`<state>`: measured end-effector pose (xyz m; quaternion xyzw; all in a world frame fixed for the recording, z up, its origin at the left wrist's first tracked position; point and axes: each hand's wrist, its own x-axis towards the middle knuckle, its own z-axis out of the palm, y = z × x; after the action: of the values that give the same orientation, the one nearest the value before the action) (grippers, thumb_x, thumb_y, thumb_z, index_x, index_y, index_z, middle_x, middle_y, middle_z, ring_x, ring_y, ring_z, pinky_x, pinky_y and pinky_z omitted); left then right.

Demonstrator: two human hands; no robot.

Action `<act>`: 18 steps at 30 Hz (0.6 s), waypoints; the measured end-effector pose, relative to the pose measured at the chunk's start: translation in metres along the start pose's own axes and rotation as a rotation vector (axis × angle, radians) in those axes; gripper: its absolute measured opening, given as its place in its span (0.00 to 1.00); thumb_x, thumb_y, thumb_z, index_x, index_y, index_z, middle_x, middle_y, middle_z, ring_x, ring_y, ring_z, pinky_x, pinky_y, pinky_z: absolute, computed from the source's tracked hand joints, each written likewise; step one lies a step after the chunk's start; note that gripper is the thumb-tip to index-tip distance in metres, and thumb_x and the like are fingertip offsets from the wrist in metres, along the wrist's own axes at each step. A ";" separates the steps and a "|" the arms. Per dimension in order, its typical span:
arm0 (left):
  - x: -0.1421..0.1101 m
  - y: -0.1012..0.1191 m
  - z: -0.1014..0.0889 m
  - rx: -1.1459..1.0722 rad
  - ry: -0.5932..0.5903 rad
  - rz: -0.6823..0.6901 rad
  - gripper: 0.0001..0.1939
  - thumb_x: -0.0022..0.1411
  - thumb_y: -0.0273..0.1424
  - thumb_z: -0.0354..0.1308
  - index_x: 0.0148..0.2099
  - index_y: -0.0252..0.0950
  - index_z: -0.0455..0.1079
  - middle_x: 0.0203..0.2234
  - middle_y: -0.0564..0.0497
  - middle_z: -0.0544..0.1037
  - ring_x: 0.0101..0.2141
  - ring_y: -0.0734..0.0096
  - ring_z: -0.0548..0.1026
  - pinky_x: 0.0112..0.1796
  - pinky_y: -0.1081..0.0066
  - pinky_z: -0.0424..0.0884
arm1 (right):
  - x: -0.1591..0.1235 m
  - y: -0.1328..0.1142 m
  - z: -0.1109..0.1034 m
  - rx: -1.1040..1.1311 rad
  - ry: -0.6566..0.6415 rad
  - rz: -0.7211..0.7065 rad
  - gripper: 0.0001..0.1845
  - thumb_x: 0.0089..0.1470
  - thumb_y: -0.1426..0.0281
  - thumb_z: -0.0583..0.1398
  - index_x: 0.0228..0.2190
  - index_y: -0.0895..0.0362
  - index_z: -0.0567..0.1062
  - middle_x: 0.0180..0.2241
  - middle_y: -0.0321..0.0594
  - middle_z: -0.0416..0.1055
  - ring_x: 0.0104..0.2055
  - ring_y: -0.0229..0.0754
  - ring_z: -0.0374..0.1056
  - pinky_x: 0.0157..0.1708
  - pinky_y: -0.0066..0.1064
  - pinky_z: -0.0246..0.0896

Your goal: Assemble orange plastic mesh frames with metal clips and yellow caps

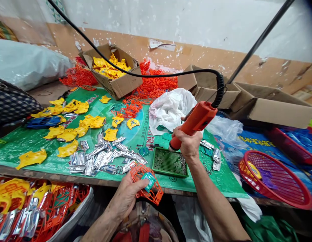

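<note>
My left hand (129, 193) is closed on an orange plastic lattice frame (156, 193) near the table's front edge. Its thumb presses a small teal plastic part (149, 181) against the frame. In my right hand (188, 144) is a red-orange electric screwdriver (196, 121), gripped around its body and tilted, with its nose down and to the left. That nose is over a green tray (156, 161) of small dark pieces, probably screws; the tip is too unclear to tell if it touches them. A pile of silver metallic parts (103, 156) lies left of the tray.
Yellow plastic parts (66, 134) lie across the left of the table. A cardboard box (125, 85) of yellow parts stands behind, beside orange frames (156, 82). A white cloth (168, 104) is behind the tray. A red basket (274, 154) sits right. A black cable (156, 76) hangs across.
</note>
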<state>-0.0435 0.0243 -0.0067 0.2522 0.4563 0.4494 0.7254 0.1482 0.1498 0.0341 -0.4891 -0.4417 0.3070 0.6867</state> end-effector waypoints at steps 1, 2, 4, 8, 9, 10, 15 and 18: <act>0.000 0.000 0.000 -0.003 0.005 0.004 0.15 0.51 0.28 0.67 0.43 0.35 0.73 0.34 0.50 0.80 0.34 0.68 0.77 0.39 0.69 0.74 | 0.000 0.000 0.000 -0.001 0.003 0.002 0.12 0.35 0.68 0.68 0.25 0.58 0.74 0.23 0.33 0.71 0.23 0.39 0.67 0.28 0.36 0.67; 0.001 0.000 0.000 -0.007 0.007 0.006 0.15 0.51 0.28 0.67 0.42 0.35 0.73 0.34 0.50 0.80 0.34 0.68 0.77 0.39 0.69 0.73 | -0.001 0.000 0.000 -0.002 0.005 0.003 0.12 0.35 0.68 0.68 0.25 0.58 0.74 0.23 0.33 0.71 0.23 0.39 0.67 0.28 0.36 0.67; 0.001 -0.001 0.001 -0.013 0.004 0.007 0.14 0.51 0.28 0.67 0.42 0.35 0.73 0.33 0.51 0.80 0.33 0.68 0.77 0.38 0.70 0.73 | -0.002 0.000 0.000 -0.003 0.002 0.004 0.14 0.35 0.68 0.68 0.28 0.58 0.75 0.22 0.32 0.70 0.22 0.39 0.67 0.27 0.36 0.66; 0.002 0.000 0.002 -0.024 -0.011 0.016 0.14 0.52 0.28 0.67 0.42 0.35 0.72 0.32 0.51 0.80 0.33 0.69 0.77 0.38 0.70 0.73 | -0.003 0.001 -0.001 -0.004 -0.024 -0.006 0.18 0.37 0.68 0.68 0.34 0.58 0.75 0.21 0.30 0.70 0.22 0.39 0.66 0.27 0.36 0.66; 0.002 0.000 0.003 -0.025 -0.013 0.014 0.14 0.52 0.28 0.67 0.42 0.35 0.72 0.32 0.51 0.80 0.33 0.68 0.77 0.38 0.70 0.73 | -0.003 0.001 -0.001 -0.009 -0.028 -0.010 0.19 0.37 0.68 0.68 0.35 0.58 0.75 0.21 0.30 0.70 0.22 0.39 0.67 0.27 0.36 0.66; 0.002 0.000 0.003 -0.023 -0.014 0.014 0.13 0.52 0.28 0.67 0.42 0.35 0.72 0.32 0.51 0.80 0.33 0.68 0.77 0.38 0.69 0.74 | -0.003 0.000 -0.001 -0.016 -0.029 -0.014 0.19 0.37 0.68 0.68 0.35 0.58 0.75 0.22 0.30 0.70 0.22 0.39 0.67 0.27 0.37 0.66; -0.001 0.000 0.007 0.016 -0.008 0.045 0.12 0.53 0.30 0.66 0.40 0.34 0.71 0.31 0.51 0.79 0.33 0.67 0.77 0.39 0.68 0.73 | -0.004 0.000 0.001 -0.036 -0.016 -0.019 0.17 0.36 0.69 0.68 0.33 0.57 0.75 0.22 0.31 0.71 0.22 0.39 0.67 0.28 0.38 0.67; -0.001 -0.002 0.006 0.058 -0.005 0.065 0.13 0.53 0.31 0.66 0.41 0.34 0.71 0.31 0.50 0.79 0.34 0.65 0.77 0.39 0.67 0.73 | -0.003 0.000 0.000 -0.030 -0.002 -0.024 0.13 0.36 0.69 0.68 0.29 0.57 0.75 0.22 0.31 0.70 0.23 0.39 0.67 0.28 0.38 0.67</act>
<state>-0.0371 0.0227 -0.0053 0.2890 0.4588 0.4587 0.7040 0.1468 0.1476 0.0332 -0.4937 -0.4530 0.2926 0.6823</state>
